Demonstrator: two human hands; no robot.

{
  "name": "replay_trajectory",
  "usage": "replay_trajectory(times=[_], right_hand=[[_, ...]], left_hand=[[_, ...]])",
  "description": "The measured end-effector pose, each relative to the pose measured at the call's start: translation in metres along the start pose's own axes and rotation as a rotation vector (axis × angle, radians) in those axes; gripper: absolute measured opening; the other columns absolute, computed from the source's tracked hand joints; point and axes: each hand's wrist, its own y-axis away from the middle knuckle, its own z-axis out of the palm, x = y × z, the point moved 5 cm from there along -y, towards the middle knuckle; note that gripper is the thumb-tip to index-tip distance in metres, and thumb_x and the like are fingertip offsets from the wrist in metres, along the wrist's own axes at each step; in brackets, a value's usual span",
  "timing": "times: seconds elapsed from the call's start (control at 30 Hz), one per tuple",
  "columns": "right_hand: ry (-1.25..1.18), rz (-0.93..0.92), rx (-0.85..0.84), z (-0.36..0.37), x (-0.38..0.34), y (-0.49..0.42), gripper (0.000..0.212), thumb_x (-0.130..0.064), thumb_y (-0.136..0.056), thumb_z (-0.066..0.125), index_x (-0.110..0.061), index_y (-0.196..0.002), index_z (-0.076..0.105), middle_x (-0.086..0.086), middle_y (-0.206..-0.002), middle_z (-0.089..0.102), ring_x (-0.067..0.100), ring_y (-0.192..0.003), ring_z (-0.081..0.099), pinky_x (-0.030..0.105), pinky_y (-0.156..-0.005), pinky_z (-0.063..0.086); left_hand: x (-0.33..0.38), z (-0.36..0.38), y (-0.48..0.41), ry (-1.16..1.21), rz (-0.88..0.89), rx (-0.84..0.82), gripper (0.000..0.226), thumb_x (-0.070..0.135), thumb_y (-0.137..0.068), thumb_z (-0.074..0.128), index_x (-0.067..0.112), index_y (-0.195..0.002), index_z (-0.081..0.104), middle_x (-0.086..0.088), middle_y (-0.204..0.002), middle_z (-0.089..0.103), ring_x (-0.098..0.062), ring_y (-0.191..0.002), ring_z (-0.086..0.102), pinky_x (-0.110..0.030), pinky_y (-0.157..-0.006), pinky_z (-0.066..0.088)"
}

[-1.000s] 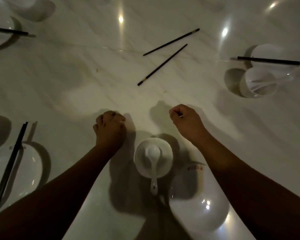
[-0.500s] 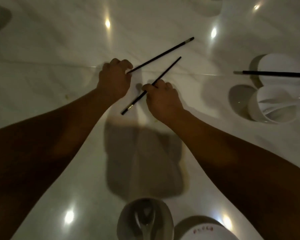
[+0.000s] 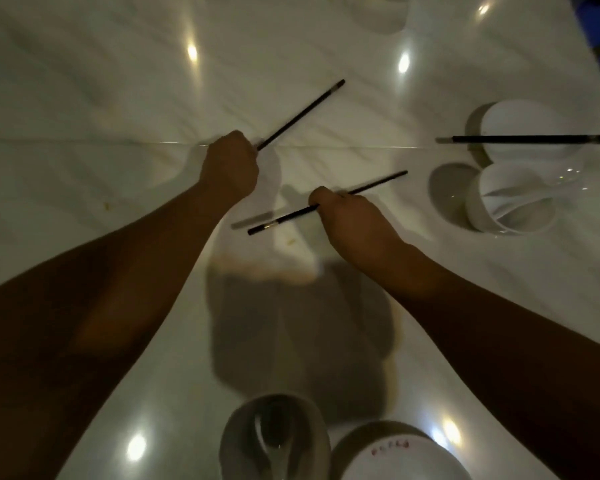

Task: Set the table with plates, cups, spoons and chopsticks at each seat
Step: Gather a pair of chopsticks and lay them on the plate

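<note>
Toward the middle of the table (image 3: 118, 98), beyond the near-edge cup (image 3: 274, 434) and plate (image 3: 406, 459) and left of the right-edge plate (image 3: 520, 116), the left hand (image 3: 231, 166) grips the far chopstick (image 3: 302, 114) while the right hand (image 3: 354, 216) pinches the near chopstick (image 3: 281, 221), now lifted and swung flatter than before.

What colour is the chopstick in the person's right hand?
Black chopstick, with a pale band near one end; head view.

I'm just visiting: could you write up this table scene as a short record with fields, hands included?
Left hand: grips first chopstick by one end
Right hand: grips second chopstick mid-length
Near seat: near cup holding near spoon, printed plate; no chopsticks
Right seat: chopstick pair across right plate, right cup holding right spoon
Table: glossy white
</note>
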Motion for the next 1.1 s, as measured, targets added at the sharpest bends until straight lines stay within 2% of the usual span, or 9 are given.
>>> replay_trajectory(times=[0.13,0.27,0.4,0.5,0.6,0.73,0.83,0.97,1.1], right_hand=[[-0.150,0.070,0.067,-0.019,-0.001,0.042,0.025,-0.009,-0.096,0.044,-0.011,-0.119,0.055,0.008,-0.077,0.059,0.019,-0.063,0.053,0.030,-0.063,0.044],[-0.456,0.246,0.241,-0.042,0.001,0.094,0.015,-0.014,-0.093,0.048,-0.018,-0.100,0.061,-0.002,-0.077,0.063,0.005,-0.061,0.057,0.010,-0.061,0.041],[-0.810,0.435,0.362,-0.053,0.005,0.145,0.018,-0.017,-0.094,0.051,-0.029,-0.085,0.061,-0.005,-0.085,0.067,0.014,-0.081,0.068,0.028,-0.078,0.055],[-1.018,0.513,0.365,-0.059,-0.004,0.185,0.028,-0.005,-0.097,0.044,-0.024,-0.094,0.063,0.002,-0.092,0.060,0.015,-0.073,0.065,0.027,-0.067,0.058],[-0.895,0.427,0.366,-0.072,-0.021,0.215,0.035,0.001,-0.096,0.040,-0.018,-0.110,0.066,-0.004,-0.095,0.053,0.009,-0.070,0.060,0.023,-0.066,0.055],[-0.566,0.176,0.465,-0.109,-0.050,0.232,0.037,-0.008,-0.094,0.052,-0.017,-0.129,0.057,-0.004,-0.102,0.046,-0.002,-0.069,0.051,0.005,-0.076,0.042],[-0.395,0.044,0.348,-0.121,-0.065,0.239,0.049,-0.019,-0.091,0.060,-0.017,-0.139,0.047,0.003,-0.117,0.043,0.003,-0.072,0.045,0.012,-0.087,0.039],[-0.267,-0.026,0.102,-0.113,-0.061,0.268,0.045,-0.025,-0.090,0.063,-0.015,-0.132,0.055,0.008,-0.119,0.045,0.019,-0.100,0.056,0.020,-0.093,0.040],[-0.229,0.010,0.042,-0.103,-0.047,0.304,0.024,-0.023,-0.093,0.058,-0.012,-0.112,0.068,0.010,-0.105,0.054,0.026,-0.091,0.061,0.030,-0.085,0.047]], left_hand=[[-0.010,-0.015,0.055,0.458,-0.223,-0.062,0.017,0.019,-0.090,0.052,0.007,-0.093,0.064,-0.019,-0.102,0.067,-0.031,-0.091,0.065,-0.042,-0.085,0.052],[-0.001,-0.041,0.127,0.767,-0.349,-0.047,0.020,0.013,-0.091,0.055,0.020,-0.074,0.062,-0.003,-0.073,0.062,-0.003,-0.047,0.051,-0.019,-0.046,0.043],[0.011,-0.083,0.193,0.842,-0.396,0.085,0.014,0.018,-0.087,0.062,0.019,-0.074,0.067,0.001,-0.069,0.066,-0.003,-0.050,0.055,-0.020,-0.052,0.049],[0.024,-0.112,0.236,0.838,-0.394,0.177,0.017,0.019,-0.085,0.062,0.020,-0.068,0.067,-0.002,-0.069,0.066,-0.009,-0.057,0.058,-0.024,-0.055,0.053],[0.040,-0.134,0.276,0.768,-0.356,0.208,0.017,0.018,-0.084,0.063,0.020,-0.067,0.068,-0.003,-0.069,0.067,-0.006,-0.055,0.060,-0.026,-0.057,0.055],[0.061,-0.146,0.328,0.752,-0.324,0.176,0.012,0.015,-0.083,0.064,0.018,-0.073,0.070,-0.002,-0.071,0.070,-0.005,-0.054,0.060,-0.027,-0.060,0.056],[0.080,-0.146,0.361,0.714,-0.279,0.095,0.013,0.012,-0.084,0.062,0.015,-0.075,0.071,-0.002,-0.070,0.070,-0.007,-0.054,0.060,-0.024,-0.060,0.056],[0.105,-0.143,0.390,0.678,-0.207,-0.026,0.014,0.009,-0.084,0.063,0.015,-0.075,0.071,-0.002,-0.069,0.070,-0.008,-0.056,0.062,-0.026,-0.062,0.057],[0.124,-0.136,0.406,0.733,-0.193,-0.111,0.007,0.010,-0.083,0.066,0.014,-0.079,0.071,-0.003,-0.070,0.071,-0.015,-0.061,0.062,-0.026,-0.059,0.057]])
